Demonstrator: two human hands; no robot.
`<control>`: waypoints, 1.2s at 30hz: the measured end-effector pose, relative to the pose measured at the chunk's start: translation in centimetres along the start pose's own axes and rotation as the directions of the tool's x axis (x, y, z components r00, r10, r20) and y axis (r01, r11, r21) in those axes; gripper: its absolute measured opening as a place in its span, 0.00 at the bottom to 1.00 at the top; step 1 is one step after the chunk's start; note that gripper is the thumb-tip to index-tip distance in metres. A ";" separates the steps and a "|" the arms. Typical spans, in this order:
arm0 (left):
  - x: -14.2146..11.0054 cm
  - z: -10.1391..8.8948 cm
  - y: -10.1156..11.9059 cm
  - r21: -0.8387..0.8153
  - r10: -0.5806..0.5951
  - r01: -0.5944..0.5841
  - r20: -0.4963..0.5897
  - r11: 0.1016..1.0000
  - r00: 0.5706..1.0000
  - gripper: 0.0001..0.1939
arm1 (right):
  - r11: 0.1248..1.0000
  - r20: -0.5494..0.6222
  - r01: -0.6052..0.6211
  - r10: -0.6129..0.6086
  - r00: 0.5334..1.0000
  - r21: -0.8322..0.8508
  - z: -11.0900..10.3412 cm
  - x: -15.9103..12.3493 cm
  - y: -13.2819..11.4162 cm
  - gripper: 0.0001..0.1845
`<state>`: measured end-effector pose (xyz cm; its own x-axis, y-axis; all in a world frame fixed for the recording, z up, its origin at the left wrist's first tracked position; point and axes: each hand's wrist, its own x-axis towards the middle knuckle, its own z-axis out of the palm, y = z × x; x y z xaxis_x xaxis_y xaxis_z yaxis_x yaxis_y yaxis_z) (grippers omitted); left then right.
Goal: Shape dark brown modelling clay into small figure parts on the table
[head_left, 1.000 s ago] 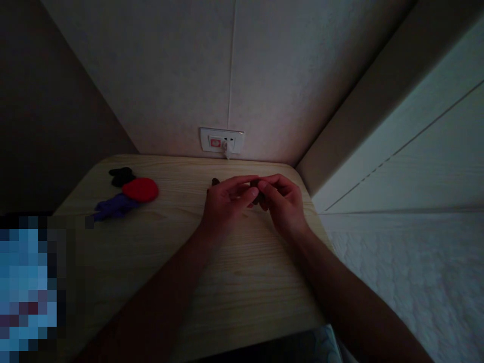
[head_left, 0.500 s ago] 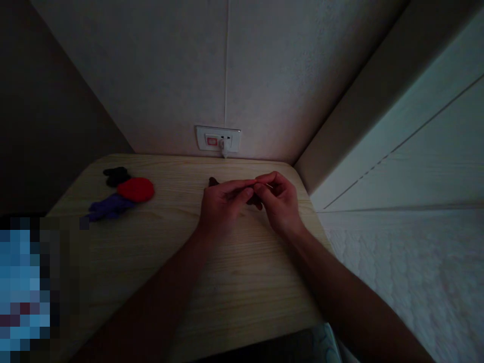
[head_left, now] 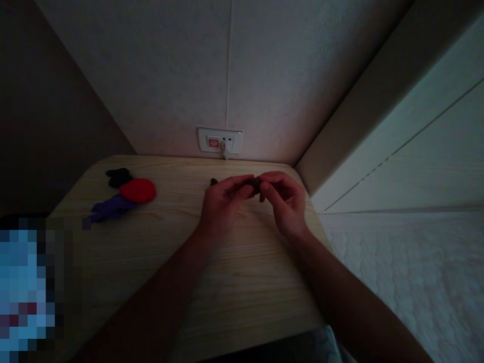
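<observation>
Above the far part of the wooden tabletop (head_left: 242, 282), my left hand (head_left: 222, 205) and my right hand (head_left: 287, 202) come close together. Between their fingertips they pinch a small dark brown piece of modelling clay (head_left: 256, 185). The fingers hide much of it, so its full shape cannot be told. A dark brown end (head_left: 214, 181) pokes out behind my left hand; whether it joins the held piece is hidden. Off to the left lie a flattened red clay piece (head_left: 138, 191), a purple clay piece (head_left: 112, 208) and a black clay piece (head_left: 120, 177), grouped closely.
A wall socket (head_left: 220, 141) with a white plug in it sits just above the table's back edge. Pale panelling (head_left: 408, 151) rises on the right, over a quilted white surface (head_left: 408, 272). A blurred-out blue patch (head_left: 22, 282) fills the lower left.
My right hand has moved slightly right, and the fingertips have parted a little. More of the brown clay now shows between them. The view has shifted slightly.
</observation>
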<state>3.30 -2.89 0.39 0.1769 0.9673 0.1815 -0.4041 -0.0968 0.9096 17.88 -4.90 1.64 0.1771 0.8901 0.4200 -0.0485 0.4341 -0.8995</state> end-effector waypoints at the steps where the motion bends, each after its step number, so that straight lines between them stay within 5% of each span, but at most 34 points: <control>1: 0.0 -0.1 0.0 0.008 -0.002 0.002 0.003 1.000 1.000 0.17 | 1.000 0.003 -0.006 0.006 1.000 0.010 -0.1 0.0 0.1 0.09; 8: 0.2 -0.1 -0.3 -0.184 -0.029 0.046 0.096 0.982 0.995 0.11 | 0.999 0.179 -0.028 0.035 0.983 -0.040 -0.1 -0.1 -0.1 0.17; 11: 0.3 0.0 -0.3 -0.214 -0.018 0.037 0.090 0.976 0.996 0.12 | 0.996 0.166 0.000 0.014 0.986 -0.089 0.1 -0.4 -0.2 0.13; 21: 0.1 -0.3 0.0 0.127 0.084 -0.088 0.037 0.988 0.996 0.16 | 0.990 0.070 -0.104 0.110 0.991 -0.092 0.0 0.0 0.1 0.14; 36: 0.3 -0.1 0.3 0.121 0.048 -0.045 -0.022 0.992 0.999 0.18 | 0.994 0.054 -0.110 0.111 0.992 -0.014 -0.5 0.3 1.1 0.14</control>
<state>3.10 -2.62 0.65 0.1371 0.9666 0.2165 -0.3002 -0.1678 0.9390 18.41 -4.18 0.70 0.1173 0.9389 0.3235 -0.0543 0.3313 -0.9419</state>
